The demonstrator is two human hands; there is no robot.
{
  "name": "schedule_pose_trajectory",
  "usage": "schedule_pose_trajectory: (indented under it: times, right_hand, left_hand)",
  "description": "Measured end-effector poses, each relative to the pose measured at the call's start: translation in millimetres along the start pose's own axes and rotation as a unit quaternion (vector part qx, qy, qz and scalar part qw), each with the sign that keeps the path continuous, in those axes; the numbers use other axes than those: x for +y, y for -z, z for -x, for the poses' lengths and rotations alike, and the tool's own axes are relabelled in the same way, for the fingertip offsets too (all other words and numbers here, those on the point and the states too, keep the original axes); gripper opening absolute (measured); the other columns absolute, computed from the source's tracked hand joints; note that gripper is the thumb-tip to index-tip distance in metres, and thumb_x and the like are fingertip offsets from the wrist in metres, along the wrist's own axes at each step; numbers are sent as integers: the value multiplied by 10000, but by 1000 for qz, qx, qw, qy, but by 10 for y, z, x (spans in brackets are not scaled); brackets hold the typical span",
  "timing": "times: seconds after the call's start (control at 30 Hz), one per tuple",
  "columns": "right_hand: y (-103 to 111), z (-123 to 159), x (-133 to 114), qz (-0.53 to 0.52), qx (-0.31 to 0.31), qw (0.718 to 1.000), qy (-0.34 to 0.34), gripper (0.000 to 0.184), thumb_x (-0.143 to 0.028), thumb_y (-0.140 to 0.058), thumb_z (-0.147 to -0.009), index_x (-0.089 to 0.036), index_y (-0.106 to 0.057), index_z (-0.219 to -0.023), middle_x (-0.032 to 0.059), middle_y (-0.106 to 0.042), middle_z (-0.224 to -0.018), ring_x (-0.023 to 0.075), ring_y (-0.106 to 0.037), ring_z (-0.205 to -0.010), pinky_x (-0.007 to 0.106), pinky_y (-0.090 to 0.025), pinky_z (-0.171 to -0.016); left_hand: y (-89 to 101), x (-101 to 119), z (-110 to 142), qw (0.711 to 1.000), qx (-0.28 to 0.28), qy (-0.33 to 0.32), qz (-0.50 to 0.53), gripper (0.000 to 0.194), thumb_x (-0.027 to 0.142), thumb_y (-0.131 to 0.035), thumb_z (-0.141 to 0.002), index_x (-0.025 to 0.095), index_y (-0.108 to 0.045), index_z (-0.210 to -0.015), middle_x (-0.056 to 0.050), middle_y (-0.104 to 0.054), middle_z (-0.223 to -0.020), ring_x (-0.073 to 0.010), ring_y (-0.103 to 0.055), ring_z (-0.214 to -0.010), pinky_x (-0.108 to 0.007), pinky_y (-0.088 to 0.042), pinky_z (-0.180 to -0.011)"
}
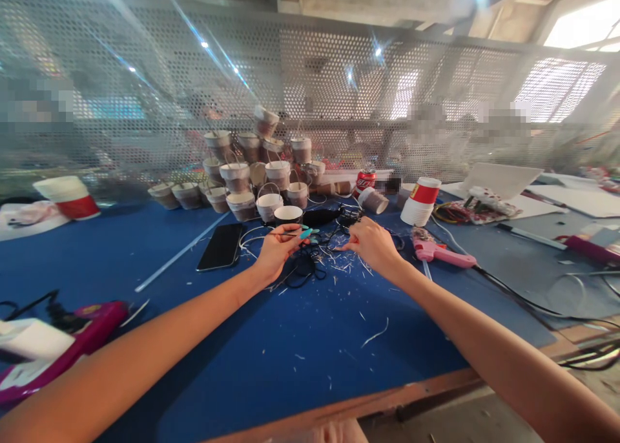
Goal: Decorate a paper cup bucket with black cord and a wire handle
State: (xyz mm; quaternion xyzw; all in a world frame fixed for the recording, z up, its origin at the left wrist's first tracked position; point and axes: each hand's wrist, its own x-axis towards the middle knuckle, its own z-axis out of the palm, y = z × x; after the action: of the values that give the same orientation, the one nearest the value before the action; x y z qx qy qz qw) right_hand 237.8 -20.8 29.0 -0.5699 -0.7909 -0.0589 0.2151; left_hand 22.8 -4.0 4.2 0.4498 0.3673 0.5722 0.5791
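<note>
My left hand [281, 252], with teal nails, is closed in a pinch over the middle of the table. A thin black cord [305, 272] runs from its fingertips and lies in loose loops below them. My right hand [372, 244] is held a little apart to the right, its fingers curled inward; what they grip, if anything, is hidden. Just behind my left fingers stands a small dark cup with a white rim [289, 214]. A black tangled bundle [349, 216] lies behind my right hand.
Several small buckets with handles [236, 177] are piled at the back. A phone [220, 247] lies left, a pink glue gun [443, 252] right. Stacked paper cups [420, 202] and a red can [365, 183] stand behind. White scraps [334, 262] litter the blue table [232, 365].
</note>
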Motion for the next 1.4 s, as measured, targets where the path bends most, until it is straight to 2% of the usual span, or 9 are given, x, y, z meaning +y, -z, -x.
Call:
schedule_pose_trajectory:
  times: [0.1, 0.27, 0.4, 0.53, 0.83, 0.97, 1.07, 1.17, 1.4]
  right_hand:
    - [0, 2, 0, -8, -2, 1000, 6, 200, -309, -710, -719, -172, -608, -615, 30, -633, -720, 155, -557, -770, 225, -332, -564]
    - [11, -6, 0, -28, -49, 998, 33, 118, -251, -596, -824, -202, -695, -784, 24, -689, -847, 156, -592, -858, 233, -380, -673]
    - [34, -8, -7, -13, -73, 997, 1, 168, -226, -552, -844, -206, -709, -789, 24, -707, -849, 157, -621, -828, 236, -373, -641]
    - [69, -5, -27, -4, -59, 998, -24, 141, -230, -596, -811, -192, -675, -700, 19, -709, -809, 155, -625, -791, 233, -347, -601]
    - [57, 12, -13, -12, 4, 1000, -13, 201, -252, -650, -768, -181, -600, -586, 18, -676, -713, 162, -598, -753, 242, -331, -586]
    - [16, 1, 2, -36, 6, 999, 17, 121, -295, -673, -754, -183, -650, -718, 27, -687, -813, 170, -592, -824, 247, -381, -659]
    - [2, -9, -3, -46, -28, 997, 50, 121, -280, -603, -817, -187, -681, -806, 35, -689, -869, 163, -598, -863, 250, -407, -705]
    - [17, -8, -23, -41, -57, 996, 50, 160, -217, -545, -854, -189, -697, -809, 36, -692, -874, 158, -607, -873, 246, -415, -716]
    - [47, 9, -66, -31, -31, 998, 51, 185, -237, -537, -862, -179, -694, -783, 35, -687, -809, 137, -614, -764, 226, -404, -664]
  left_hand:
    - [-1, 1, 3, 1000, -1, -3, -1, 371, 178, -795, -576, 115, -578, -870, -28, -708, -656, -108, -657, -600, -175, -468, -556]
    - [-9, 5, -2, 1000, 13, -10, 12, 350, 170, -795, -575, 118, -572, -838, -23, -703, -624, -99, -649, -592, -172, -476, -569]
    - [-23, 19, 8, 1000, 15, -3, 12, 344, 152, -794, -570, 118, -573, -832, -21, -703, -628, -105, -650, -588, -182, -476, -568]
    - [-17, 16, 15, 1000, 8, 1, -4, 346, 169, -793, -577, 120, -578, -845, -25, -706, -640, -113, -649, -585, -187, -463, -547]
    - [3, 8, 20, 1000, -5, -1, -7, 344, 182, -791, -586, 117, -589, -856, -46, -714, -696, -119, -657, -638, -201, -469, -591]
    - [-6, 11, 18, 1000, 5, -16, -2, 348, 197, -801, -564, 115, -590, -827, -39, -703, -657, -116, -645, -615, -202, -460, -577]
    - [2, -5, 4, 1000, 7, -26, 3, 370, 209, -811, -544, 116, -586, -823, -33, -698, -647, -118, -644, -615, -207, -463, -586]
    - [8, -14, -8, 999, 8, -29, 10, 381, 205, -817, -529, 116, -580, -814, -32, -698, -650, -117, -645, -618, -211, -467, -600]
    - [-7, 15, 10, 1000, 13, -11, 2, 378, 170, -802, -547, 118, -583, -852, -17, -691, -635, -107, -636, -583, -189, -439, -542]
